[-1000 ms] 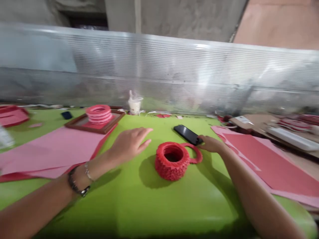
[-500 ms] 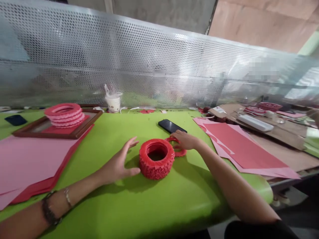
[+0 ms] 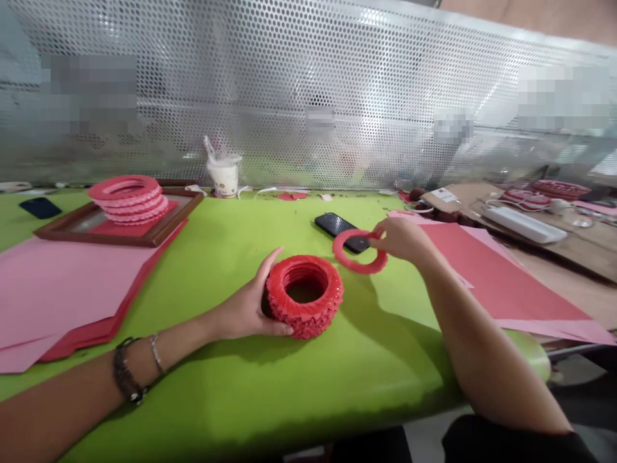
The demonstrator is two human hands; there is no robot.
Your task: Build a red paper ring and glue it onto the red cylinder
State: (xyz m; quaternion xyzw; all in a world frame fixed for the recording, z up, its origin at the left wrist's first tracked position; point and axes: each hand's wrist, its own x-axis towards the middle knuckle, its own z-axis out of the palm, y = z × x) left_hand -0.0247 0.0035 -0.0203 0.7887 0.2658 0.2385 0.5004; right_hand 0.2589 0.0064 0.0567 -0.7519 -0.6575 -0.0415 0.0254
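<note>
A stack of red rings with jagged outer edges (image 3: 304, 315) stands on the green table (image 3: 270, 392). My left hand (image 3: 255, 296) is wrapped round the left side of this stack, its thumb at the near side. My right hand (image 3: 402, 239) pinches the right edge of a single flat red ring (image 3: 351, 262), which hangs tilted in the air to the right of the stack. Behind that ring lies a black phone (image 3: 332, 222), partly covered by it.
At the left, pink and red rings (image 3: 128, 199) are stacked on a brown frame (image 3: 159, 233), near pink sheets (image 3: 72, 283). A cup (image 3: 224, 177) stands at the back. Red sheets (image 3: 501, 283) and cardboard (image 3: 463, 212) lie right. A perforated metal screen (image 3: 270, 83) runs behind.
My right hand has lifted the single ring from beside the stack and moved right with it. My left hand has closed onto the stack. The view has tilted down a little.
</note>
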